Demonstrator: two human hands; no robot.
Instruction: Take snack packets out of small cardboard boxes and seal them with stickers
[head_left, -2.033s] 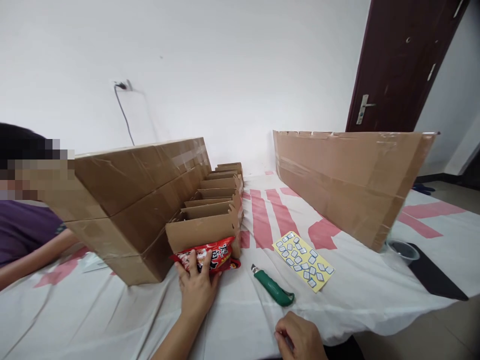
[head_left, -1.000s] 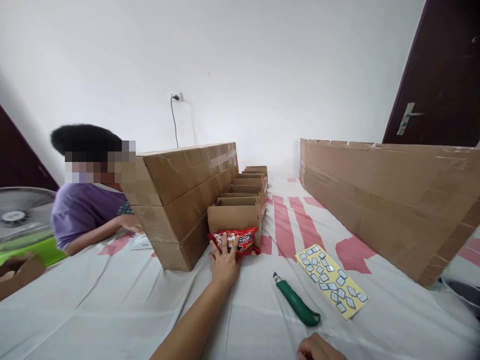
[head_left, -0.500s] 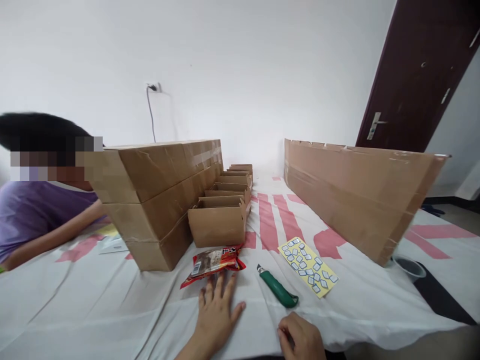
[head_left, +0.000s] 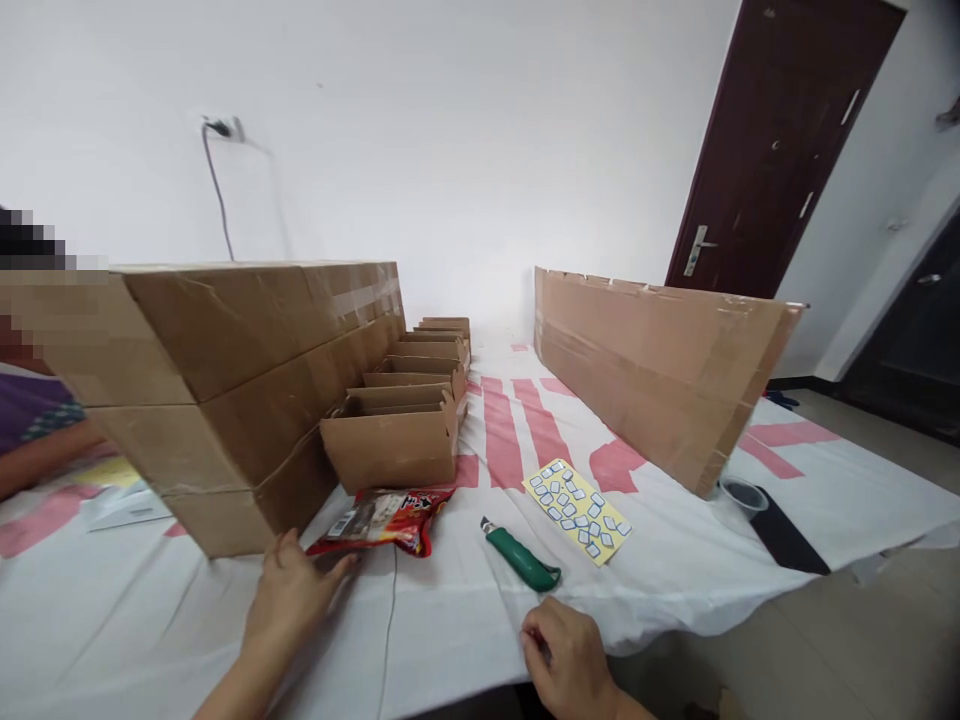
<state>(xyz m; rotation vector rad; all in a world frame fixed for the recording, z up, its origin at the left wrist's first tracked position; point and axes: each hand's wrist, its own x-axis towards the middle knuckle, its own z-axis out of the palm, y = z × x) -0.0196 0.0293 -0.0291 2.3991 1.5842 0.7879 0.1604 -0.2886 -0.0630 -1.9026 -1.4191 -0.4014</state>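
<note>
A red snack packet with a clear window and a barcode lies in front of the nearest open cardboard box. My left hand is at the packet's left end, fingers and thumb apart; whether the fingertips touch it I cannot tell. My right hand rests curled at the table's front edge, with nothing visible in it. Just beyond it lies a green utility knife, its tip pointing away to the left. Right of the knife is a yellow sheet with several white, blue-outlined labels.
Stacked cardboard boxes form a wall on the left, with a row of open boxes along it. A long cardboard panel stands on the right, beside a clear cup and a black strip. A person's arm rests at far left.
My view has turned to the right. My left hand has moved from the packet's near edge to its left end, and the packet has shifted closer to the boxes. My right hand stays curled.
</note>
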